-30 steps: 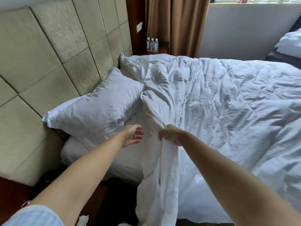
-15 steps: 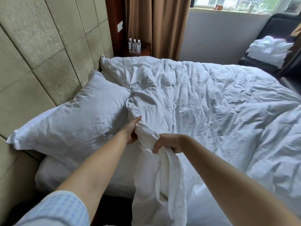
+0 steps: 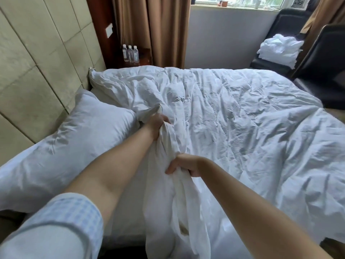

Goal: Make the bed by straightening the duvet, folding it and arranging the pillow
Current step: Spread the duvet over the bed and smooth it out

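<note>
Both hands clamped their fingers on the duvet's [image 3: 233, 113] bunched edge, the left hand [image 3: 157, 124] farther up beside the pillow [image 3: 89, 131], the right hand [image 3: 183, 165] nearer, the roll running headboard-ward across the bed.

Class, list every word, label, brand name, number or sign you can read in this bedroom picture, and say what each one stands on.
No text can be read anywhere in this picture.
Three water bottles beside the bed: labels too small and blurred to read.
Wall switch plate: no marking legible.
Items on the window sill: too small to tell.
Duvet, pillow and checked sleeve: no print visible.
</note>
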Available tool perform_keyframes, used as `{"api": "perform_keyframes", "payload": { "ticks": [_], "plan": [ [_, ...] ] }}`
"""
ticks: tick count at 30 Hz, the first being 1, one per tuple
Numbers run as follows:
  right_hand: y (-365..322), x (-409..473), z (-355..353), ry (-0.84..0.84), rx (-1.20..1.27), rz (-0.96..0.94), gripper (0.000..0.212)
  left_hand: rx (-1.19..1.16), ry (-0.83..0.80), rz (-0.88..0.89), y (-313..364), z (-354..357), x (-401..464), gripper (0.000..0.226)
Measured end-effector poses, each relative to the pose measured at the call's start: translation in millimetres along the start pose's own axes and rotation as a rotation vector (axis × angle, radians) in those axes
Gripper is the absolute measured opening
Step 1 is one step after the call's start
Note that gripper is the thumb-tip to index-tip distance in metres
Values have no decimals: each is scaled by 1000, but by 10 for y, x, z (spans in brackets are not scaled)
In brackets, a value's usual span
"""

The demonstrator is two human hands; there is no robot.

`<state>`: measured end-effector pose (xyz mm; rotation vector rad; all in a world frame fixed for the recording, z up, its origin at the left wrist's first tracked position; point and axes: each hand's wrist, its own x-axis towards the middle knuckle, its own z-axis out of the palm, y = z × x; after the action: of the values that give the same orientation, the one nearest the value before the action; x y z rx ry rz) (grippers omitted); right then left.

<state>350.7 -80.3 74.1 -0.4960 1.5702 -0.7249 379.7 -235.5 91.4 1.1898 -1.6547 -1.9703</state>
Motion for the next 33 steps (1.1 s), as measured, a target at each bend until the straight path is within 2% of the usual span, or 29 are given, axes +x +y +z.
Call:
{"api": "perform_keyframes", "payload": {
  "ticks": [1, 2, 4, 7, 10, 13, 15, 21, 25, 28, 30, 32, 33],
  "plan": [
    [-18, 13, -86, 26, 14, -14, 22, -30, 3, 22, 144, 134, -37, 12],
    [-49, 14, -168, 44, 30, -26, 24, -45, -12, 53, 281, 281, -38, 15],
    [-117, -27, -316, 57, 73, -51, 22, 27, -78, 129, 559, 550, -80, 37],
    [-217, -53, -496, 25, 87, -62, 20, 225, -231, 218, 852, 735, -172, 40],
    [-250, -15, -482, -14, 12, -46, 25, 402, -248, 189, 812, 596, -158, 43],
    [-212, 50, -313, -89, -33, -28, 25, 445, -125, 162, 594, 370, -120, 51],
    [-213, 98, -189, -103, -70, -20, 26, 432, -32, 148, 486, 141, -125, 46],
    [-387, 144, 446, -115, -231, -69, 19, 299, 260, -151, 134, -922, -251, 24],
    [-617, 159, 1068, -70, -255, -211, 25, 72, 394, -10, 136, -1593, -426, 27],
    [-900, 179, 1551, -35, -206, -342, 28, 7, 502, 158, 415, -2067, -589, 36],
    [-1135, 189, 1894, -13, -149, -439, 28, 3, 563, 272, 648, -2368, -738, 27],
    [-1358, 254, 2204, 10, -71, -514, 26, 24, 580, 372, 828, -2694, -845, 23],
    [-1449, 319, 2329, 36, -47, -528, 25, 19, 530, 416, 891, -2860, -888, 22]
  ]
}}
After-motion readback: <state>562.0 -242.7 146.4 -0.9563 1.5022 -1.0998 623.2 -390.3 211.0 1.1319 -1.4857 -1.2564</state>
